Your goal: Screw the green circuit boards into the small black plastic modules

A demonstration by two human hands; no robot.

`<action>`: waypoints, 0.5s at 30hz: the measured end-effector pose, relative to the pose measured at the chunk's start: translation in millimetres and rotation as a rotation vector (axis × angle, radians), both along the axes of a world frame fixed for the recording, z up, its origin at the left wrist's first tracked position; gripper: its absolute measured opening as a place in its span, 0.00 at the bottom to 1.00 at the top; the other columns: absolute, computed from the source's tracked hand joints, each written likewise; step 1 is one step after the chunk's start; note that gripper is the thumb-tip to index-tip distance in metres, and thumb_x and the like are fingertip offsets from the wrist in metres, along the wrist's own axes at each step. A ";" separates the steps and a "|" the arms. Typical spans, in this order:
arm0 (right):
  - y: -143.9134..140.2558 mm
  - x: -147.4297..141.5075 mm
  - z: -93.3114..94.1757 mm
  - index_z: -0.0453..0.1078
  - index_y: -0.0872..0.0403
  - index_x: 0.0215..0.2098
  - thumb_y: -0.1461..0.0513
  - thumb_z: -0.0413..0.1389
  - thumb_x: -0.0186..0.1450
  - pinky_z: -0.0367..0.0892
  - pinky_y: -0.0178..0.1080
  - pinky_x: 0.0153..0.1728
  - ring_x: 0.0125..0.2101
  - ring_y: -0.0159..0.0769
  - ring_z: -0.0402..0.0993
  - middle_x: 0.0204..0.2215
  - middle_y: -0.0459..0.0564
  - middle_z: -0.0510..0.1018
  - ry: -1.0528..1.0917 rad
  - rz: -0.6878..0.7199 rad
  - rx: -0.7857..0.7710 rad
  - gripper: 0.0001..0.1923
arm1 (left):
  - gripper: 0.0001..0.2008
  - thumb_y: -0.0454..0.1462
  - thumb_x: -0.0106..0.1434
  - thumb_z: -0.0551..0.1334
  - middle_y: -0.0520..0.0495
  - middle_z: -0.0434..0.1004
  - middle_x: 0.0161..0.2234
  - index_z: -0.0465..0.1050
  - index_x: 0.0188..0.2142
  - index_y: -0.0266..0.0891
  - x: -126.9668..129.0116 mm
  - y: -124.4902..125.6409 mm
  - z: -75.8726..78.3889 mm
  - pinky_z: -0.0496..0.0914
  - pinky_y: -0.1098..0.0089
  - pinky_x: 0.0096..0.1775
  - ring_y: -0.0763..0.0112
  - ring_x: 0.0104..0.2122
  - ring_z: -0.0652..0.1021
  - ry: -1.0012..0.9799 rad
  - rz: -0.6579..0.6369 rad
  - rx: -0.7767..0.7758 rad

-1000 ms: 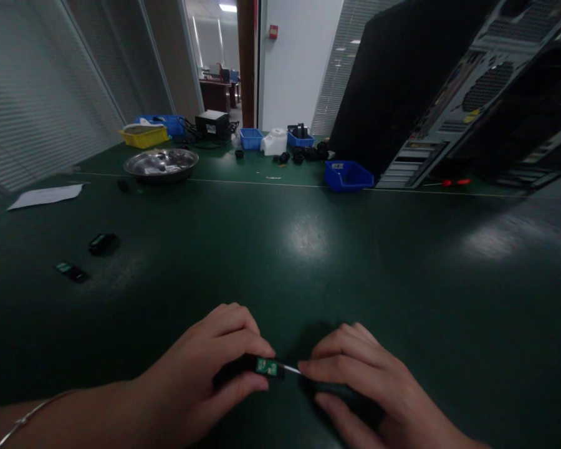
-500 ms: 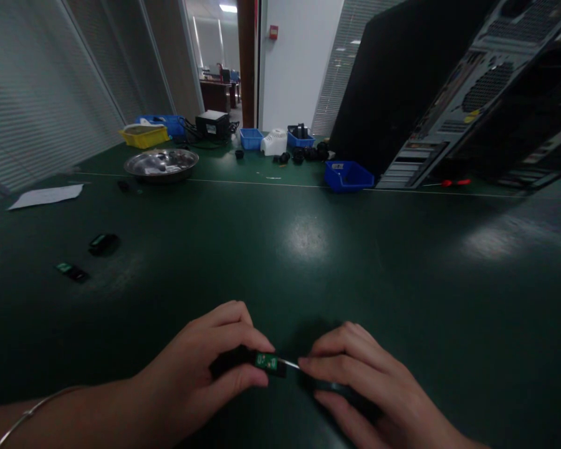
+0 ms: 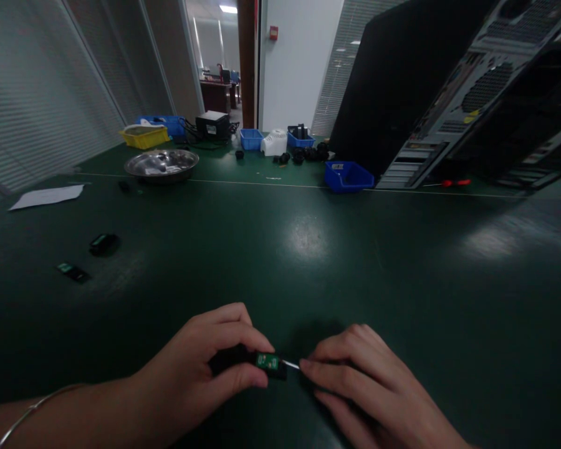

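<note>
Shifted slightly since the earlier frame: right hand (image 3: 369, 380), now hiding the handle of the thin metal-shafted tool (image 3: 292, 365). Right fingers bent around the tool; exact grip underneath not discernible. Fingers of the left hand (image 3: 215, 362) parted by the thickness of the black module (image 3: 278, 371), pinching it between thumb and forefinger, green circuit board (image 3: 267, 361) exposed. Shaft tip at the board's right edge; contact not determinable. On the desk (image 3: 308, 280), left of and beyond the module: boxy black piece (image 3: 103, 244) and flatter black piece (image 3: 73, 272).

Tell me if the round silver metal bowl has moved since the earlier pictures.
No; the bowl sits where it did against the thin, straight, pale line across the smooth green table.
</note>
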State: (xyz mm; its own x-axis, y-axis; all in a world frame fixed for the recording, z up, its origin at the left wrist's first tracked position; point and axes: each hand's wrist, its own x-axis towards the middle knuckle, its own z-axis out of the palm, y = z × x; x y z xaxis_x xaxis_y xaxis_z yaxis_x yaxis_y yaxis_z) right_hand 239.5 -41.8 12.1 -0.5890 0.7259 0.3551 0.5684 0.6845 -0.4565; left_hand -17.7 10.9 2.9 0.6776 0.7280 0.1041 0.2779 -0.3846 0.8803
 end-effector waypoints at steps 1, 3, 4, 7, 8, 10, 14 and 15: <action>-0.4 -0.2 -0.9 0.73 0.54 0.49 0.72 0.55 0.65 0.70 0.38 0.33 0.34 0.38 0.75 0.38 0.54 0.80 0.004 -0.002 0.014 0.16 | 0.07 0.32 0.63 0.66 0.52 0.72 0.32 0.79 0.41 0.43 0.3 0.1 0.1 0.66 0.75 0.33 0.73 0.31 0.74 -0.002 0.003 -0.009; -1.8 -0.3 -3.1 0.74 0.54 0.48 0.71 0.56 0.66 0.70 0.37 0.33 0.33 0.37 0.75 0.37 0.54 0.80 0.020 -0.013 0.044 0.14 | 0.07 0.32 0.62 0.67 0.53 0.72 0.32 0.79 0.40 0.43 0.7 -0.1 0.2 0.66 0.75 0.33 0.73 0.31 0.74 -0.014 0.007 -0.026; -2.7 -0.2 -4.3 0.74 0.54 0.47 0.70 0.56 0.66 0.70 0.37 0.32 0.33 0.37 0.75 0.37 0.53 0.80 0.031 -0.022 0.060 0.13 | 0.07 0.32 0.62 0.67 0.53 0.72 0.31 0.79 0.40 0.43 0.8 -0.4 0.3 0.65 0.75 0.32 0.74 0.31 0.74 -0.021 0.011 -0.034; -4.6 0.8 -7.0 0.74 0.54 0.48 0.70 0.57 0.66 0.70 0.36 0.32 0.32 0.37 0.75 0.36 0.53 0.80 0.069 -0.022 0.075 0.13 | 0.06 0.33 0.62 0.68 0.53 0.72 0.31 0.80 0.40 0.43 0.7 -1.6 0.4 0.65 0.76 0.32 0.74 0.30 0.74 -0.041 0.019 -0.041; -4.8 1.3 -7.3 0.74 0.54 0.48 0.71 0.57 0.66 0.71 0.36 0.32 0.33 0.37 0.75 0.36 0.53 0.80 0.089 -0.009 0.042 0.14 | 0.07 0.33 0.62 0.68 0.53 0.72 0.31 0.80 0.40 0.43 0.5 -1.9 0.4 0.65 0.76 0.32 0.74 0.30 0.74 -0.045 0.018 -0.043; -4.6 1.8 -7.3 0.73 0.54 0.49 0.72 0.57 0.64 0.72 0.36 0.33 0.34 0.37 0.75 0.36 0.53 0.79 0.155 0.017 -0.073 0.16 | 0.07 0.33 0.62 0.68 0.53 0.71 0.31 0.80 0.40 0.45 0.1 -2.3 0.5 0.64 0.76 0.31 0.74 0.30 0.73 -0.054 0.016 -0.039; -2.2 0.5 -6.2 0.72 0.52 0.48 0.73 0.57 0.63 0.74 0.35 0.37 0.37 0.36 0.76 0.37 0.52 0.78 0.271 0.022 -0.280 0.17 | 0.10 0.31 0.60 0.69 0.55 0.70 0.30 0.79 0.40 0.46 -0.2 -2.8 0.1 0.64 0.77 0.32 0.75 0.30 0.72 -0.100 0.029 -0.017; -1.5 -0.1 -6.1 0.72 0.52 0.48 0.73 0.57 0.63 0.74 0.35 0.37 0.38 0.36 0.76 0.38 0.52 0.78 0.279 0.021 -0.298 0.18 | 0.10 0.31 0.60 0.69 0.55 0.70 0.30 0.79 0.40 0.46 -0.1 -3.0 -0.3 0.64 0.77 0.32 0.76 0.30 0.72 -0.111 0.031 -0.021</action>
